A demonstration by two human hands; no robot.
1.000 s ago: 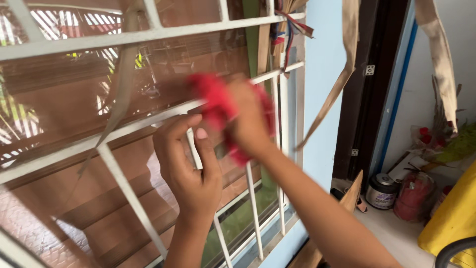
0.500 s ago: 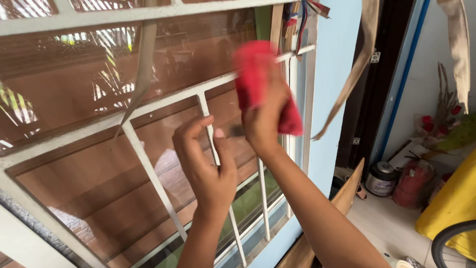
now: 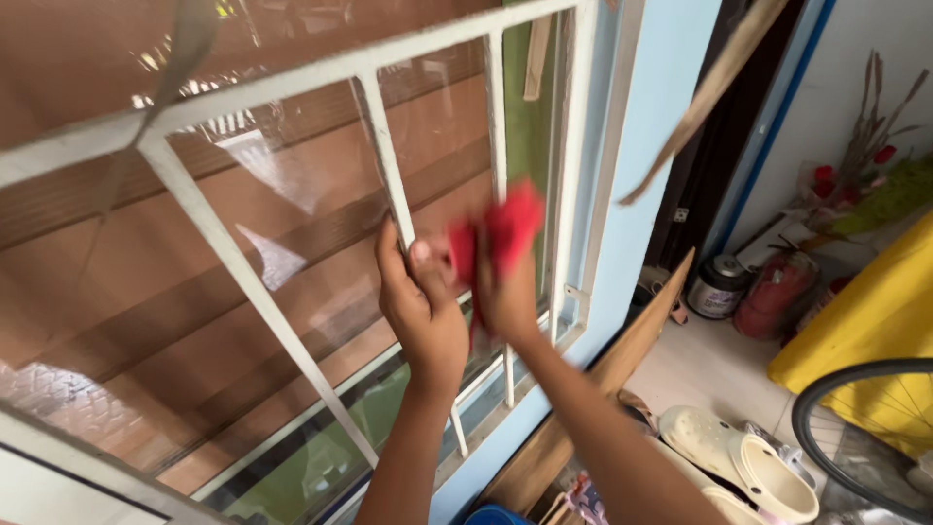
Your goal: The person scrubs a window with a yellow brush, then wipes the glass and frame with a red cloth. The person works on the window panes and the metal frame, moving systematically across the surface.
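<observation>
My left hand [image 3: 420, 303] grips a white bar of the window grille [image 3: 243, 277] in front of the glass pane [image 3: 117, 253]. My right hand [image 3: 507, 292] reaches through the grille just to the right, closed around a red cloth [image 3: 498, 233] pressed against the glass low in the window. The two hands are almost touching. Part of the cloth is hidden behind my fingers and a bar.
A light blue wall [image 3: 646, 146] borders the window. On the floor at right are a wooden plank [image 3: 603, 379], a dark jar [image 3: 717, 285], a red bag [image 3: 773, 295], a yellow object [image 3: 865, 340], a bicycle wheel [image 3: 860, 428] and pale clogs [image 3: 748, 465].
My right hand has swept the red cloth down the glass from high on the pane to low beside my left hand. The view has tilted downward, showing more floor.
</observation>
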